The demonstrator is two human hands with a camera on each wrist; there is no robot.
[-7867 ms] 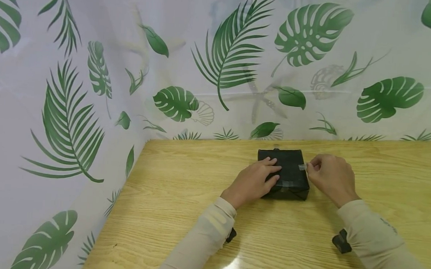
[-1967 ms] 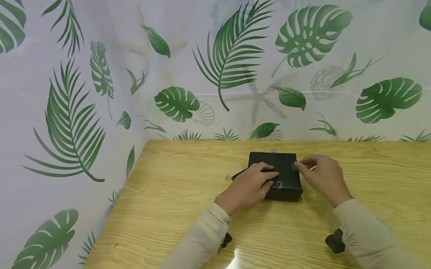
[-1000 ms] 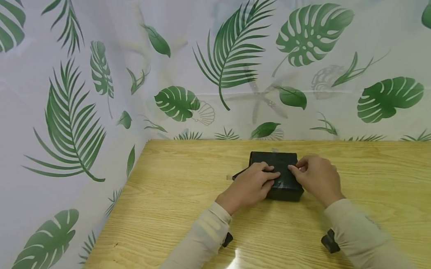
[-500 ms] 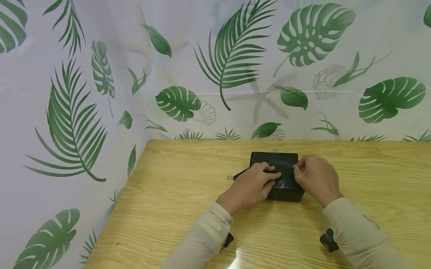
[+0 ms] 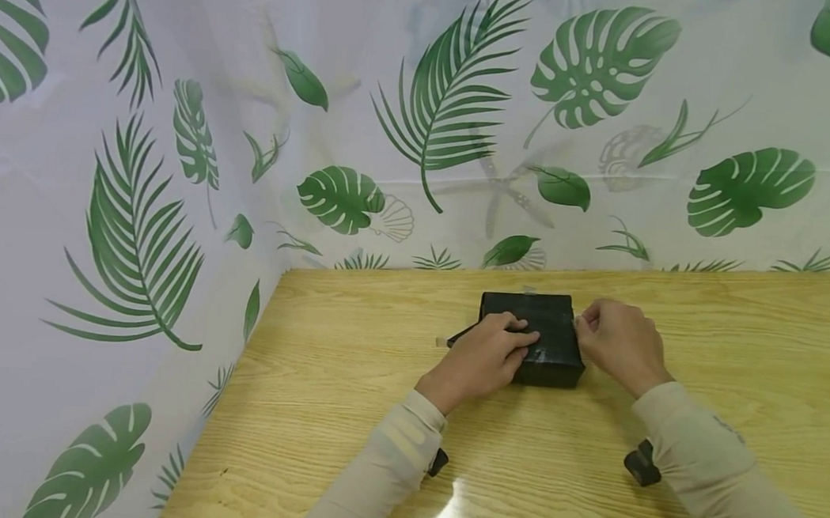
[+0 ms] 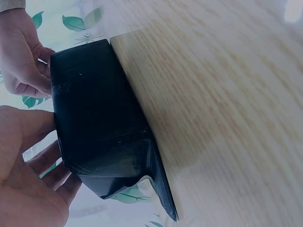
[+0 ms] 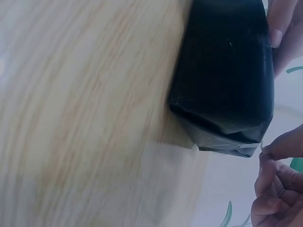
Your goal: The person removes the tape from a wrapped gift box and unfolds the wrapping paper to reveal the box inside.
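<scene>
A box wrapped in black paper [image 5: 555,347] lies on the wood-grain table. My left hand [image 5: 484,354] rests on its top with fingers spread. At the box's right edge, the thumb and forefinger of my right hand [image 5: 620,339] pinch the end of a small strip of clear tape [image 7: 262,145]. Folded wrapping covers that end of the box in the right wrist view. At the opposite end, a loose black flap [image 6: 163,194] sticks out, with a bit of tape [image 5: 441,342] at its tip.
Another piece of tape [image 5: 529,290] shows at the box's far edge. A white curtain with green leaves [image 5: 423,133] hangs behind and left of the table [image 5: 336,381]. Dark wrist-worn devices [image 5: 643,463] show below the sleeves.
Since the earliest frame the box has shifted slightly left and its left flap now shows. My right fingers reached over the box's top, then drew back to its right edge. The left hand stays.
</scene>
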